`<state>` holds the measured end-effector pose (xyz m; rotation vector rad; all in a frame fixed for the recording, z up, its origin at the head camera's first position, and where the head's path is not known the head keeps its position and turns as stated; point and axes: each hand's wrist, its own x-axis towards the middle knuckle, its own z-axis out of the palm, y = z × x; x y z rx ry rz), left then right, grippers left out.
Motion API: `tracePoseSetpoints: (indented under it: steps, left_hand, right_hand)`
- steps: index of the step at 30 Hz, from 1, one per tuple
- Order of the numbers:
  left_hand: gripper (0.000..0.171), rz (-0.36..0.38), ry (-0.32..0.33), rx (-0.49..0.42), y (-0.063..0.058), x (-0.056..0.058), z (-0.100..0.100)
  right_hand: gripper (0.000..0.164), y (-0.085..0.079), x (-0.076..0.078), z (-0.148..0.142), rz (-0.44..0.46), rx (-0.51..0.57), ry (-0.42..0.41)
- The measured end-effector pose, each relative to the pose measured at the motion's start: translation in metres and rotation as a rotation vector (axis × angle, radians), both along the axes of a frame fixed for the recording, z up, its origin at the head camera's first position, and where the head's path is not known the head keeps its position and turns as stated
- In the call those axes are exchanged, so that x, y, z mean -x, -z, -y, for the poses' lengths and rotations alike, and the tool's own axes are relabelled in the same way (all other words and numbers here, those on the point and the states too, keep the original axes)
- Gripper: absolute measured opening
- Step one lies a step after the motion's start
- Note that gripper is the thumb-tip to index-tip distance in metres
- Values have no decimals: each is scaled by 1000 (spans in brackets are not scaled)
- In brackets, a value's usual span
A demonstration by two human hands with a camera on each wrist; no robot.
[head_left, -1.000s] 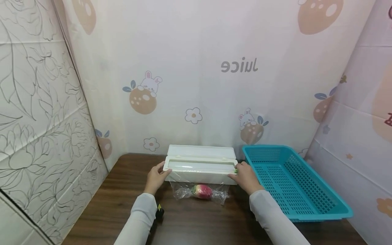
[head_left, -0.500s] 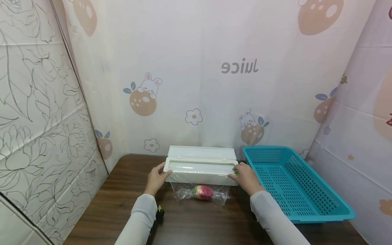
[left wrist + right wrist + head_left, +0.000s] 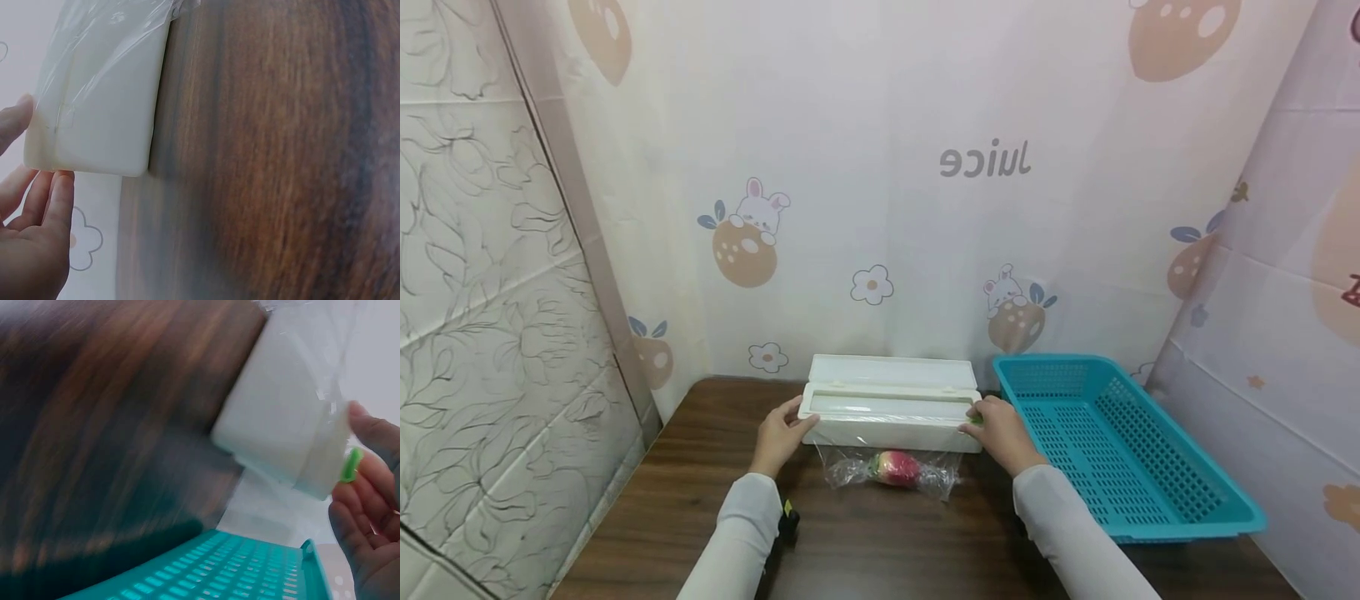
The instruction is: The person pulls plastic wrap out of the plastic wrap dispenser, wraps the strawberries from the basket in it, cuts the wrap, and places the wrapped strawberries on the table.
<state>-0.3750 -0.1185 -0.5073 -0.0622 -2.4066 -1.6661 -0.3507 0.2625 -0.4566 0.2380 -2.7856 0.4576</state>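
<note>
**While 2 hands grip the cling-film dispenser [image 3: 880, 435], 1 red-and-yellow fruit [image 3: 898, 469] lies just near of it in film [image 3: 937, 481]**

The dispenser sits on the far part of the wood-grain table [image 3: 880, 550], left of 1 teal basket [image 3: 1187, 531], its 1 lid [image 3: 891, 372] raised. The left hand [image 3: 780, 435] has thumb and fingers bent round its left end; the right hand [image 3: 1003, 433] likewise holds the right end, fingers at 1 green tab [image 3: 352, 464]. The dispenser is probably light, stiff and smooth, best held at its 2 ends; the film looks thin, clingy and easily torn.

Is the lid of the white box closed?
No; in the head view, the lid stands open behind the white box.
</note>
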Motion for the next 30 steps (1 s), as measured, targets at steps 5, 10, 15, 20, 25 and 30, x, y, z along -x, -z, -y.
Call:
tracePoseSetpoints:
  steps: [5, 10, 15, 20, 25, 30]
  left_hand:
    - [60, 5, -2, -6, 0, -1, 0]
    - [62, 11, 6, -19, 0, -1, 0]
    - [61, 8, 4, -24, 1, 0, 0]
    - [60, -10, 0, -14, 3, 0, 0]
    - [59, -21, -13, -10, 3, 0, 2]
    - [60, -15, -5, -11, 3, 1, 3]
  right_hand:
    - [35, 6, 0, -1, -8, -3, 20]
    - [34, 10, -1, -1, -44, 0, 27]
    - [28, 10, -3, 1, -58, 1, -4]
    - [19, 12, -6, 4, -93, 16, -79]
    - [19, 12, -3, 4, -163, -9, -180]
    - [21, 11, 0, 2, -222, -31, -305]
